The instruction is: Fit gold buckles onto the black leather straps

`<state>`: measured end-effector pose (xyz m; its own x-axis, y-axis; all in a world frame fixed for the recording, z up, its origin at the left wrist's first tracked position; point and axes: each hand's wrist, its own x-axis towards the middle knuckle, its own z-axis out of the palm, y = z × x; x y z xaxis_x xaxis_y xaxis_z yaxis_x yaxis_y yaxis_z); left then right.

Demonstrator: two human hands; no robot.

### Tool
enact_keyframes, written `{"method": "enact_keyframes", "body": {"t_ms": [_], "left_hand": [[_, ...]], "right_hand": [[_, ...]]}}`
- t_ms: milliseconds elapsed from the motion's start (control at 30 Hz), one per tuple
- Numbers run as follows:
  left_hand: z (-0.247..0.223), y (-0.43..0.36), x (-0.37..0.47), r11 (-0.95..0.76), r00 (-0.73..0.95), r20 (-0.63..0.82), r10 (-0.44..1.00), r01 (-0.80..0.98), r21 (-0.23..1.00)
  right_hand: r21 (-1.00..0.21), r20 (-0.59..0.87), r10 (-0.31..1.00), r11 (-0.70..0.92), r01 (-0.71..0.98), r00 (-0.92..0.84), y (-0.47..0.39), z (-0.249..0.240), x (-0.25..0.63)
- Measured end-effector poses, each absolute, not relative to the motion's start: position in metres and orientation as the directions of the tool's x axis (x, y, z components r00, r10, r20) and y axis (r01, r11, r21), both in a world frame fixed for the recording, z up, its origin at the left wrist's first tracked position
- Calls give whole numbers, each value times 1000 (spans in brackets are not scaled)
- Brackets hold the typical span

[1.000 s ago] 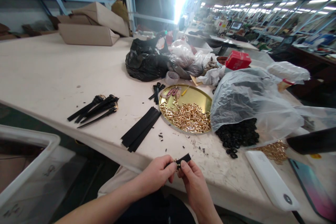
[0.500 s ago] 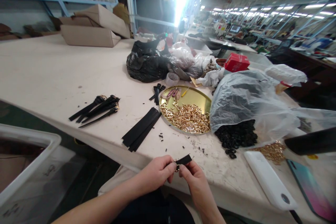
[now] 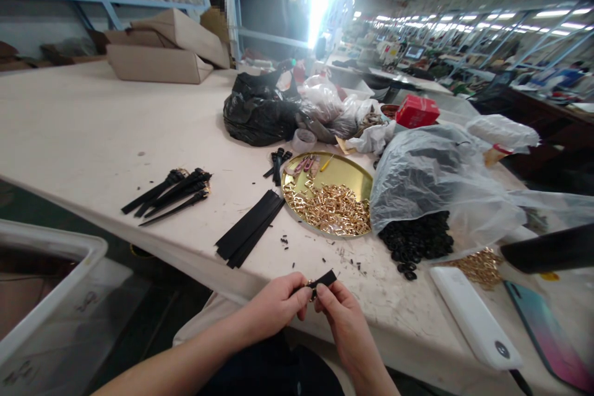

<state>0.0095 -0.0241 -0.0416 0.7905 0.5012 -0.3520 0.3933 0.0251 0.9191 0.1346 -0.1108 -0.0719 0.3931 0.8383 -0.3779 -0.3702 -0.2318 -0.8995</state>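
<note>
At the table's front edge my left hand and my right hand meet, fingertips pinched around a short black strap. A small gold buckle shows between the fingertips, partly hidden by them. Beyond my hands stands a round gold tray heaped with gold buckles. Flat black straps lie stacked left of the tray. Farther left is a bundle of black straps with gold ends. Tiny black bits are scattered on the table.
Black rings spill from a clear plastic bag on the right. A white power bank and a phone lie near the right edge. Behind are a black bag, a red box and a beige carton.
My right thumb has shifted slightly up and over the black strap by the buckle. Both hands otherwise stay in place; the table's things have not moved.
</note>
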Motion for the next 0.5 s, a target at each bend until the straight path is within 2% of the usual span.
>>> {"method": "enact_keyframes", "body": {"t_ms": [167, 267, 367, 500], "left_hand": [[-41, -23, 9, -29, 783, -338, 523, 412, 911], [-42, -24, 10, -56, 778, -317, 542, 410, 910], [-41, -26, 10, -19, 768, -342, 541, 418, 908], [-31, -26, 8, -8, 773, -343, 533, 410, 912]], "right_hand": [[-899, -389, 824, -241, -366, 413, -109, -73, 132], [-926, -353, 831, -244, -289, 430, -109, -73, 132], [-973, -226, 850, -218, -72, 475, -109, -70, 131], [-932, 97, 832, -116, 342, 546, -109, -60, 129]]}}
